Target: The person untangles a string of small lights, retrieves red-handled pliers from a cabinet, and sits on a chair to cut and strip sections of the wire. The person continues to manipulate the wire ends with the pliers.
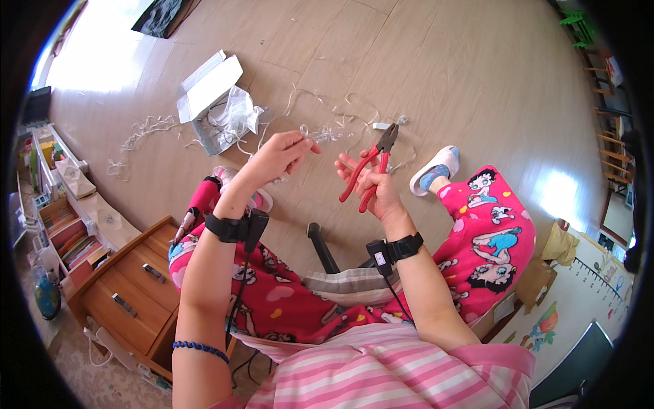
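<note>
My right hand (383, 192) grips red-handled pliers (363, 178), with the dark jaws pointing up and away from me. The two handles are spread apart, and a couple of fingers stretch out beside them. To its left, my left hand (285, 155) has its fingers curled together in a pinch at a thin clear wire (320, 135). Loops of this wire trail over the floor beyond both hands, and a small white plug-like piece (383, 126) lies by the plier jaws. Exactly how the fingers hold the wire is hidden.
An open white box (210, 85) with a crumpled clear plastic bag (238, 112) sits on the wood floor at far left. More wire (146, 133) lies left of it. A wooden drawer cabinet (129, 293) stands near left. My slippered foot (439, 167) is at right.
</note>
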